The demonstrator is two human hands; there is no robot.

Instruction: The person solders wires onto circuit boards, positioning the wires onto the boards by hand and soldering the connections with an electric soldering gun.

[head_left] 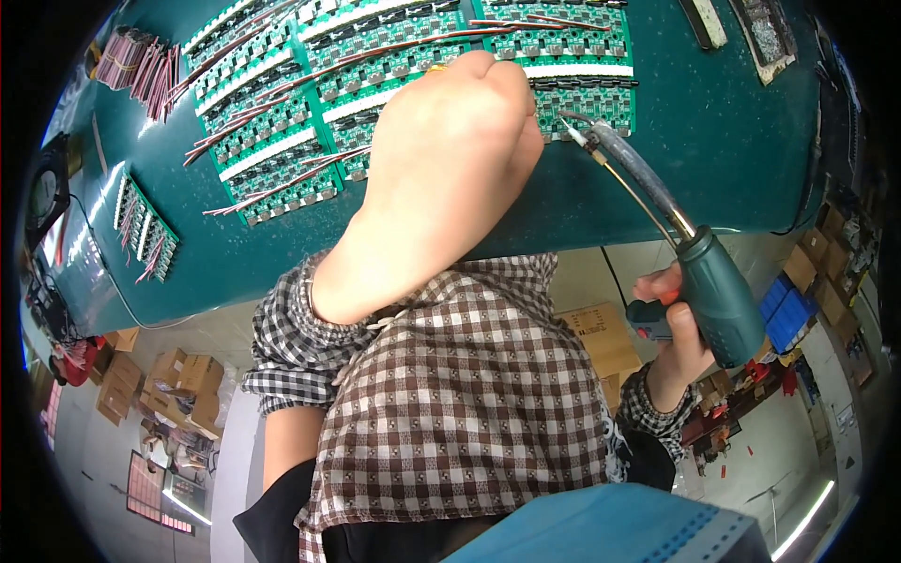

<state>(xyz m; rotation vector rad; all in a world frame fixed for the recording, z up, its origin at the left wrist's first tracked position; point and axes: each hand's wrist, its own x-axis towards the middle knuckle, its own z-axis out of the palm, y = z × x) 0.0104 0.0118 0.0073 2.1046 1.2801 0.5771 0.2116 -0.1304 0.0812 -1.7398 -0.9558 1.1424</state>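
Observation:
My left hand (460, 131) is closed over the rows of green circuit boards (587, 98), its fingertips and whatever they pinch hidden beneath the knuckles. My right hand (690, 342) grips the dark green handle of a soldering gun (727, 296) below the table edge at right, fingers round its trigger side. The gun's metal tube and thin side rod run up and left. Its pale tip is over the right-hand boards, close to my left fist; whether it touches them I cannot tell. Red and black wires (404, 45) lie across the boards.
A bundle of wires (141, 70) lies at the table's far left. Nearer, a separate small board panel (145, 230) carries short wires. A worn metal tray (765, 42) and a narrow bar-shaped thing (704, 23) sit at far right. Cardboard boxes (183, 389) stand on the floor.

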